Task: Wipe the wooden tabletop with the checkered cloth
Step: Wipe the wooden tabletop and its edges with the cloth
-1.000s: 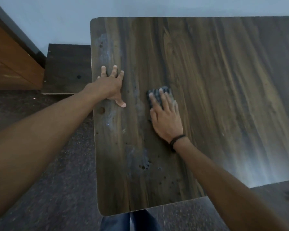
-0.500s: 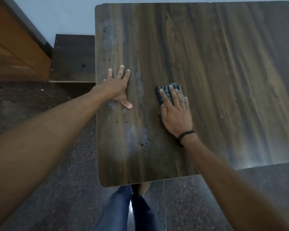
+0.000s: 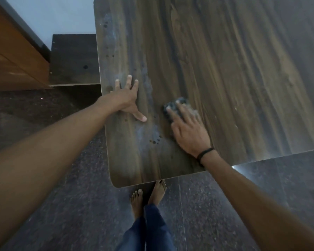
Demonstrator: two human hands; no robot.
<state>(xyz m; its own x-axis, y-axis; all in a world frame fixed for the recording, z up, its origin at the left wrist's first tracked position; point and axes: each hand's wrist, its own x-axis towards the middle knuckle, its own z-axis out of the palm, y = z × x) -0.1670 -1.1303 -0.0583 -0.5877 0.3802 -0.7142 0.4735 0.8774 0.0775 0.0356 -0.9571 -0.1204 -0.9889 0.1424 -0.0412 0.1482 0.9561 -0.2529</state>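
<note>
The wooden tabletop (image 3: 225, 69) fills the upper right of the view, with pale dusty streaks and dark spots along its left part. A folded checkered cloth (image 3: 172, 104) lies on it near the front left. My right hand (image 3: 187, 127) presses flat on the cloth with straight fingers; only the cloth's far end shows past the fingertips. My left hand (image 3: 128, 98) rests flat on the table near its left edge, fingers spread, thumb pointing right. The two hands are a short gap apart.
A dark low step or stool (image 3: 74, 58) stands left of the table against the pale wall. An orange-brown wooden panel (image 3: 13, 57) is at far left. Dark speckled floor tiles (image 3: 80, 205) lie below, with my bare feet (image 3: 147, 196) at the table's front edge.
The view has tilted down and back, so the table's front edge and my feet now show. My right hand and cloth have slid slightly toward the front; my left hand stays planted.
</note>
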